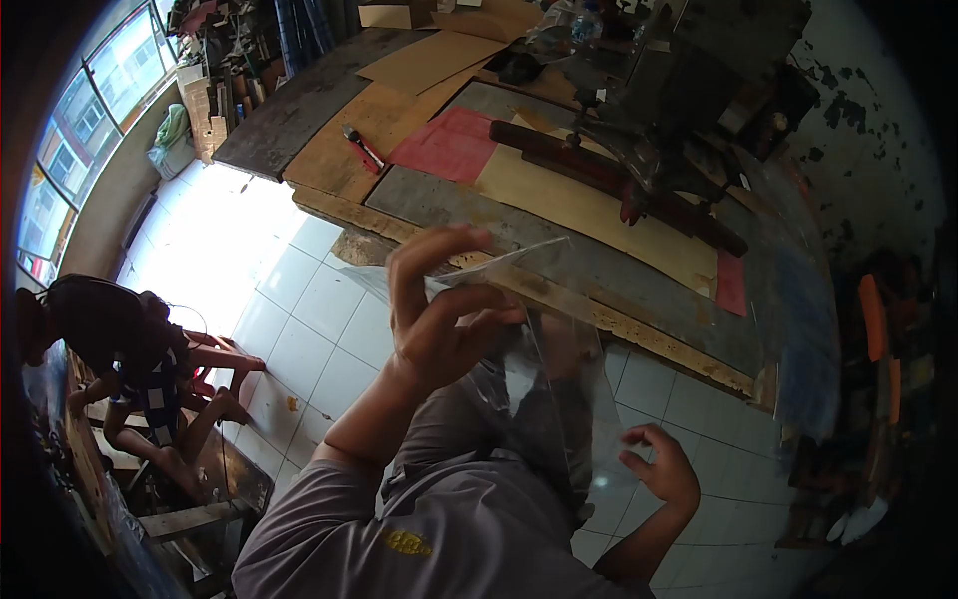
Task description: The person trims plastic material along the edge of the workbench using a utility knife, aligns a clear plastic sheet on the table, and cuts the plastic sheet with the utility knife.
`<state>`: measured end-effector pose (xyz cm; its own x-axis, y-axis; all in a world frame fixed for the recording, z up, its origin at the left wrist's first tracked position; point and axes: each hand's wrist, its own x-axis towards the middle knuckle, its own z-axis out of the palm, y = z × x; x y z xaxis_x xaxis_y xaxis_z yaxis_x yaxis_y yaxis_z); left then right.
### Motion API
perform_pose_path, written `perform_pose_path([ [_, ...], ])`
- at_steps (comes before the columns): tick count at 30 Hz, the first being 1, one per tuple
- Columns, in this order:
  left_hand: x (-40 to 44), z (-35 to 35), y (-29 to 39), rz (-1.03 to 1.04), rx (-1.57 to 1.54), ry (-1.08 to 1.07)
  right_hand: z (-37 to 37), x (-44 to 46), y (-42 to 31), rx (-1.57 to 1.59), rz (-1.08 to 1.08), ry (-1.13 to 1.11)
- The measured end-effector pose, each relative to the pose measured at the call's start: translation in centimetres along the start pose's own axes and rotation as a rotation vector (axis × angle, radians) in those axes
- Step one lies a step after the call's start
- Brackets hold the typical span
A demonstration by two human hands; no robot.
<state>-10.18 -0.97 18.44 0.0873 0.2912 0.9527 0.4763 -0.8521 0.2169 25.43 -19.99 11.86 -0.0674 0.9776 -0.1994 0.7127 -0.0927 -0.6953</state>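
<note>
A clear plastic sheet [574,349], thin and see-through, hangs in front of my body with a folded upper edge. My left hand [439,319] has it near the top, its lower fingers and thumb closed on the plastic while the index finger arches above. Lower down on the other side is my right hand [664,467], its fingers curved with a gap between thumb and index finger. It is close beside the sheet's edge, and I see nothing between those fingers. The plastic is so transparent that its exact outline is hard to make out.
The workbench [439,210] ahead bears red and cream sheets, a dark machine [649,150] with a long bar, and a red-handled tool [363,150]. Cardboard [429,60] lies at the back. Another person [150,389] sits at the left. White tiles [329,299] cover the floor.
</note>
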Motion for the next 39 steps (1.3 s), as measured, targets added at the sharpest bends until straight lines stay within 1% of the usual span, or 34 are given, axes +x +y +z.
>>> perform_pose_path([
  [1, -0.2, 0.6, -0.1, 0.043, -0.122, -0.009, -0.2, 0.1, -1.0, -0.131, -0.104, 0.157],
  [4, 0.6, 1.2, 1.3, 0.185, -0.139, -0.096, -1.6, 2.0, -5.3, 0.166, -0.195, 0.549],
  [6, 1.3, 2.0, 2.4, 0.219, -0.199, -0.108, -2.1, 3.7, -9.2, 0.245, -0.511, 0.642],
  [8, 1.6, 3.0, 3.5, 0.234, -0.303, -0.097, -2.0, 5.0, -12.6, 0.195, -0.722, 0.658],
  [11, 1.6, 3.2, 4.4, 0.185, -0.391, -0.155, -2.3, 6.7, -16.1, 0.056, -0.837, 0.600],
  [14, 2.0, 2.2, 4.3, 0.125, -0.352, -0.197, -1.9, 7.5, -16.2, 0.118, -0.820, 0.526],
  [17, 1.7, 2.1, 4.0, 0.077, -0.401, -0.310, -1.4, 8.0, -15.1, 0.120, -0.773, 0.552],
  [20, 1.7, 2.4, 4.2, 0.029, -0.423, -0.386, -1.7, 7.8, -15.2, 0.128, -0.706, 0.502],
  [23, 1.7, 2.7, 4.4, 0.027, -0.414, -0.447, -1.6, 7.3, -15.8, 0.204, -0.640, 0.496],
  [26, 2.4, 2.4, 5.1, -0.102, -0.391, -0.460, -1.7, 7.7, -14.9, 0.279, -0.592, 0.553],
  [29, 2.9, 1.2, 4.9, -0.394, -0.387, -0.595, -2.0, 7.8, -14.2, 0.347, -0.493, 0.573],
  [32, 2.2, 0.5, 3.0, -0.271, -0.271, -0.789, -2.0, 8.1, -13.8, 0.400, -0.476, 0.561],
  [35, 1.5, 1.0, 2.4, -0.192, -0.288, -0.695, -2.0, 8.4, -13.5, 0.446, -0.435, 0.550],
  [39, 1.3, 1.3, 2.9, -0.296, -0.366, -0.670, -2.1, 8.4, -13.5, 0.409, -0.427, 0.594],
])
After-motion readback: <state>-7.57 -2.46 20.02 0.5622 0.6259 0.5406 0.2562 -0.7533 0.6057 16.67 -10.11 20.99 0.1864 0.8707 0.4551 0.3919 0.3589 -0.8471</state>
